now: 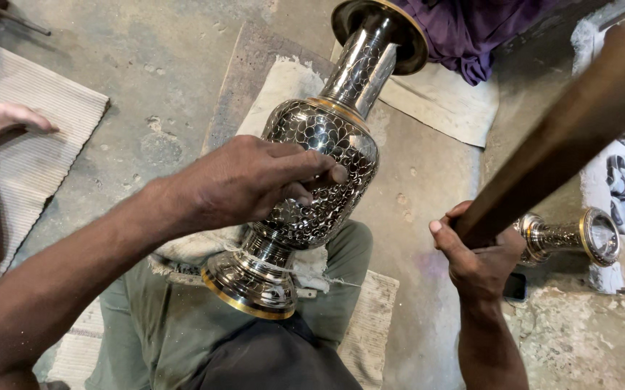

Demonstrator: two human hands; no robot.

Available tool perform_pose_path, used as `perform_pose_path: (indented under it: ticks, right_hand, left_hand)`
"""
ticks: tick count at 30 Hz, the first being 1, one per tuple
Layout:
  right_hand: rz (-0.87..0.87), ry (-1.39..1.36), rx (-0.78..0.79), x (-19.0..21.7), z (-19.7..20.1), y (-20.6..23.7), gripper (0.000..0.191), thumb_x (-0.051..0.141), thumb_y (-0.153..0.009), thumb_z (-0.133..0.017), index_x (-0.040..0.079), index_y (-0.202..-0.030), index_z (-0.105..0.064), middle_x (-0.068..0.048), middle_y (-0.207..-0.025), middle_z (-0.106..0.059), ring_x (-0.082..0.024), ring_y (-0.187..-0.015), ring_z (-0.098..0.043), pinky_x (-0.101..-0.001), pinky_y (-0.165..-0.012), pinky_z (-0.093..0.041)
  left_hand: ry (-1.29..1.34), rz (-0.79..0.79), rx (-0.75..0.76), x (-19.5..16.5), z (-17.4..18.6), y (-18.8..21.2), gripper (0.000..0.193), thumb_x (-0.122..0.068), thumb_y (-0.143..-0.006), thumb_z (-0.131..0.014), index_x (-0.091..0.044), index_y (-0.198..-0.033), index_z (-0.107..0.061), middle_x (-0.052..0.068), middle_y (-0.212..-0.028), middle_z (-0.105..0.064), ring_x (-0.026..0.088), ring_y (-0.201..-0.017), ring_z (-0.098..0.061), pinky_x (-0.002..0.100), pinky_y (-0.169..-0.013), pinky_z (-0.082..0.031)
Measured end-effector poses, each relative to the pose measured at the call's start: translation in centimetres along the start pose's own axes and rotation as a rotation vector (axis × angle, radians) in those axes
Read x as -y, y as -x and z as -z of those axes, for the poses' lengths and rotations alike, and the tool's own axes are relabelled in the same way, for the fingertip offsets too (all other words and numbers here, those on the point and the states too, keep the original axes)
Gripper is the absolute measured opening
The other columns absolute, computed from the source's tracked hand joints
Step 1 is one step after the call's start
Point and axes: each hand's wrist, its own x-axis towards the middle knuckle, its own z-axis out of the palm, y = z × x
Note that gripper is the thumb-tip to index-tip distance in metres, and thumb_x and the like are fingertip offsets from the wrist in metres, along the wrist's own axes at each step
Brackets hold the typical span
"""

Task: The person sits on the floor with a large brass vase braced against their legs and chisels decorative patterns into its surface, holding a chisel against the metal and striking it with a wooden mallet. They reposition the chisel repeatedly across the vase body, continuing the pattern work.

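The left hand [255, 180] is pinching a tool against the engraved vase [320, 173]; the right hand [475, 256] is gripping the wooden mallet [565, 130]; strike squarely.

Bare forearms, no sleeves — olive-green trousers [161, 325] and a dark shirt [269, 361].

The only screen I can see is a small dark phone [515, 287] lying flat on the concrete floor [168, 65], just past my right wrist. Its rectangular face is black and unlit, half hidden. No packages, labels or signs show.
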Motion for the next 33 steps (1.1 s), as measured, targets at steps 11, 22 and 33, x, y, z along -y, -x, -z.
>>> perform_pose_path:
  ticks: [11,22,33]
  right_hand:
    - [-0.106,0.149,0.042,2.0,0.5,-2.1,0.015,0.006,-0.087,-0.082,0.0,-0.095,-0.072,-0.006,-0.074,-0.069,-0.012,-0.06,-0.062,-0.0238,-0.053,-0.047]
    - [0.034,0.425,0.138,2.9,1.2,-3.5,0.022,0.013,-0.088,-0.079,0.002,-0.107,-0.073,-0.003,-0.075,-0.067,-0.01,-0.064,-0.064,-0.0242,-0.059,-0.052]
    - [0.064,0.202,0.057,4.1,0.8,-3.6,0.016,0.007,-0.096,-0.079,0.0,-0.107,-0.07,-0.003,-0.086,-0.07,-0.011,-0.077,-0.068,-0.0268,-0.072,-0.055]
  left_hand:
    - [-0.028,-0.003,-0.046,-0.1,-0.5,0.1,0.047,0.007,-0.09,-0.062,-0.012,-0.133,-0.059,0.008,-0.12,-0.075,0.021,-0.09,-0.08,0.031,-0.075,-0.068]
    - [-0.002,-0.015,-0.014,0.0,-0.5,-0.1,0.049,0.01,-0.088,-0.058,-0.011,-0.132,-0.058,0.013,-0.115,-0.075,0.022,-0.09,-0.08,0.031,-0.073,-0.069]
    - [-0.009,-0.011,-0.01,0.0,-0.4,-0.5,0.045,0.009,-0.092,-0.054,-0.011,-0.132,-0.057,0.011,-0.118,-0.076,0.02,-0.088,-0.081,0.032,-0.071,-0.068]
